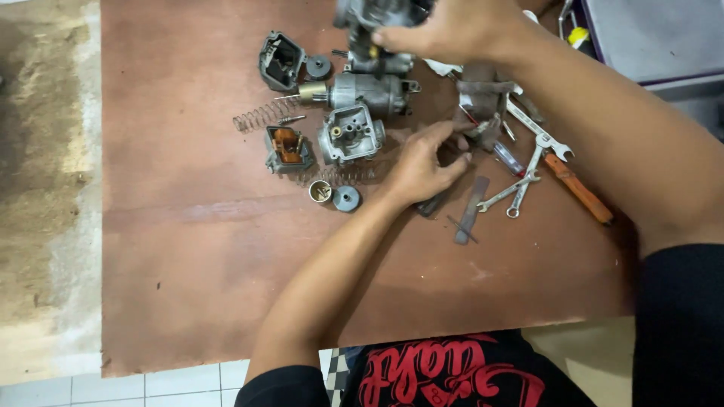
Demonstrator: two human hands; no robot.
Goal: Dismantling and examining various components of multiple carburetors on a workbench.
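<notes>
Looking down, near to far:
Torso: black shirt (452, 373) with red lettering, at the near edge of the surface (188, 249), a brown board.
Left arm: reached forward from the near-left, bare forearm, black sleeve at the elbow.
Left hand (422, 162): sat mid-surface, fingers (445, 136) loosely curled and pointing right toward small parts beside a dark pouch (483, 98). Whether they pinched anything, cannot tell.
Near the left hand, left side: round grey cap (346, 198) and small brass cup (320, 191), just beside each other.
Near the left hand, right side: flat dark strip (471, 209); two spanners (516, 188) crossed, touching; orange-handled tool (581, 190) just right of them.
Mid row: open carburetor body (351, 134) just left of the left hand; orange float in its bowl (286, 149) further left; coil spring (260, 115) beyond that bowl.
Further back: second carburetor body (373, 92) lying on its side; empty black float bowl (280, 60) with a small grey disc (317, 67) beside it.
Right arm: came in from the right, raised above the surface.
Right hand (460, 30): at the far edge, fingers clenched around a carburetor assembly (373, 30), held up off the surface, above the second body. Blurred, top cut off by the frame.
Far right corner: grey tray (648, 38), well apart from the parts.
Floor (45, 188): bare concrete left of the surface, white tiles at the near-left.
</notes>
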